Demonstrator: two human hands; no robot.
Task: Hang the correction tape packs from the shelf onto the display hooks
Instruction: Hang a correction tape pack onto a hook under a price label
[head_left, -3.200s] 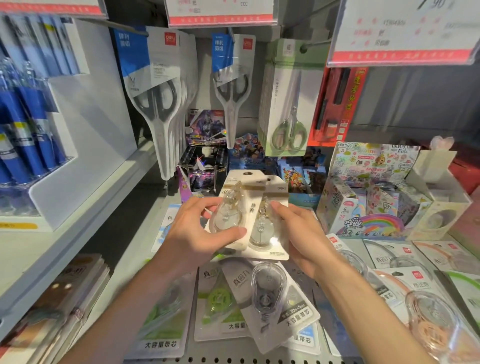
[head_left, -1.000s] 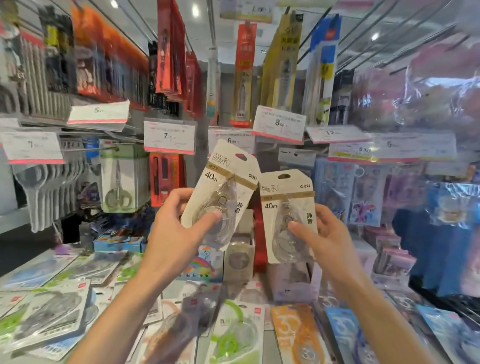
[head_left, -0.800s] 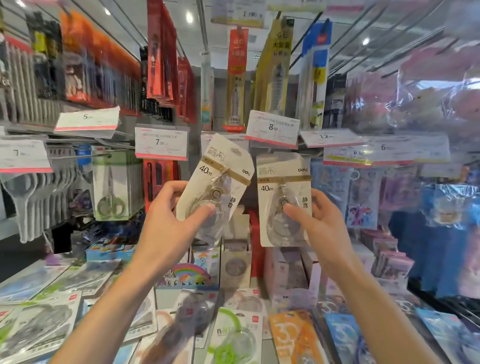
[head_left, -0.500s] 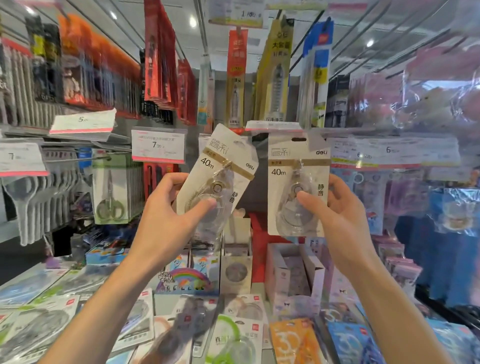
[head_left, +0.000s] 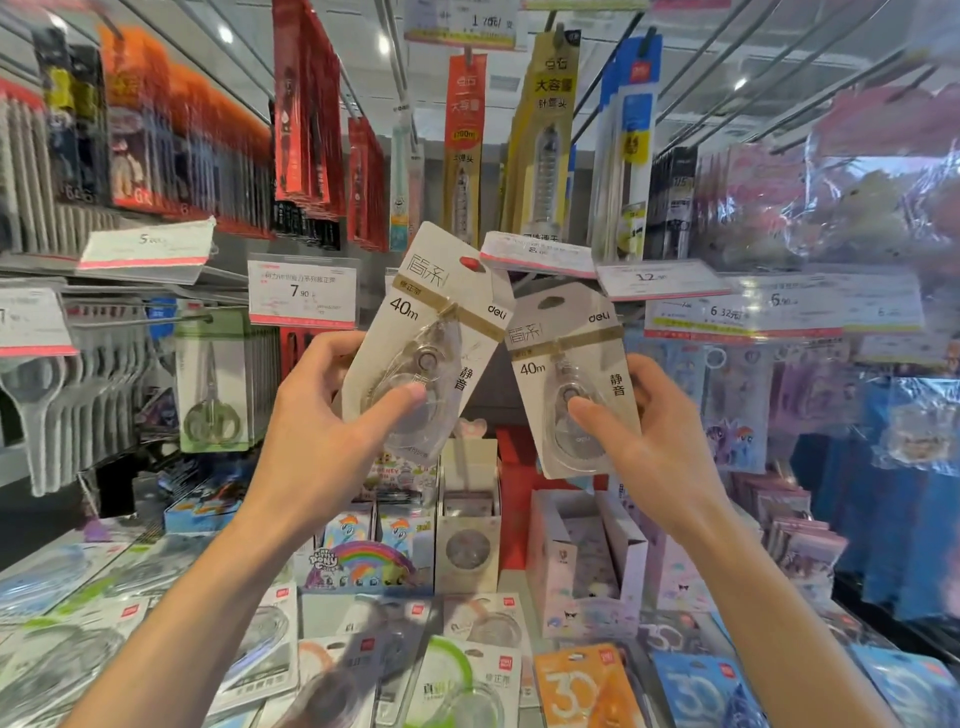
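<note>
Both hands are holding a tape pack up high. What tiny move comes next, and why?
Probably lift the right hand's pack slightly, guiding its hang hole toward the hook behind the price tag just above it. The left hand just holds its tilted pack.

Open air lay between the two raised correction tape packs, the left pack (head_left: 426, 338) and the right pack (head_left: 571, 379), narrowing toward their top corners. Just above them a row of price tags (head_left: 537, 254) crowded the hook ends, and hanging pen packs (head_left: 545, 135) closed off the space higher up. Hanging scissors packs (head_left: 218, 384) blocked the left side; plastic-wrapped goods (head_left: 872, 291) blocked the right. Below, small boxes (head_left: 467, 525) stood at the shelf's back.
</note>
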